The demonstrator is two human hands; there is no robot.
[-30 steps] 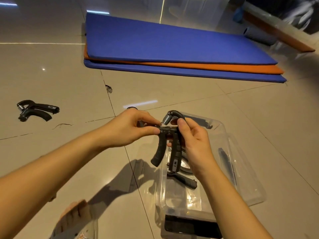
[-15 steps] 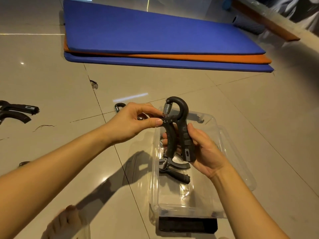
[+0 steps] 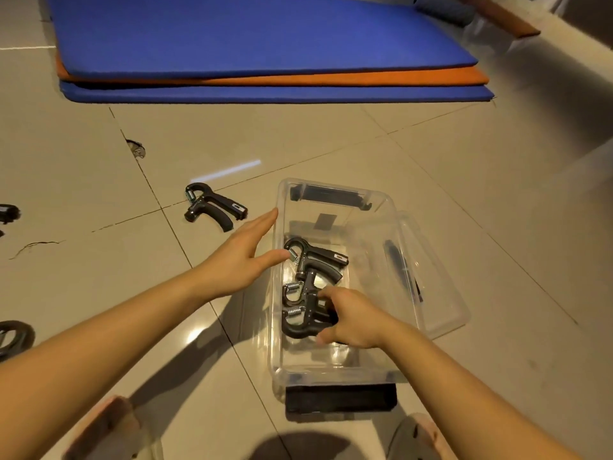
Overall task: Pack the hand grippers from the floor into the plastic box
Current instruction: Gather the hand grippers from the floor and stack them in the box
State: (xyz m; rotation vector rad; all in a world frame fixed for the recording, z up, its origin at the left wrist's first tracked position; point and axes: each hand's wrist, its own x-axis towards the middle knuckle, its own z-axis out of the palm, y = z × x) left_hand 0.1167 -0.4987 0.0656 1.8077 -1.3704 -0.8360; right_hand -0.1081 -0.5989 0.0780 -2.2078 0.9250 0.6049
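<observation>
A clear plastic box (image 3: 393, 224) with black end handles stands on the tiled floor in front of me. Inside it lie black hand grippers with steel springs: one at the far end (image 3: 315, 260), two stacked nearer me. My right hand (image 3: 351, 320) is down in the box, its fingers curled round the handles of the nearest hand gripper (image 3: 298, 323). My left hand (image 3: 238, 257) hovers flat at the box's left wall, fingers straight, holding nothing. Another hand gripper (image 3: 212, 207) lies on the floor left of the box.
The box's clear lid (image 3: 441, 293) lies under its right side. More black grippers show at the left frame edge (image 3: 10, 212) (image 3: 13, 336). Stacked blue and orange mats (image 3: 265, 71) lie beyond. My feet in slippers (image 3: 109, 429) flank the box's near end.
My right hand has lowered the hand gripper from above the box down into it. My left hand has let go of the gripper's top and opened flat beside the box.
</observation>
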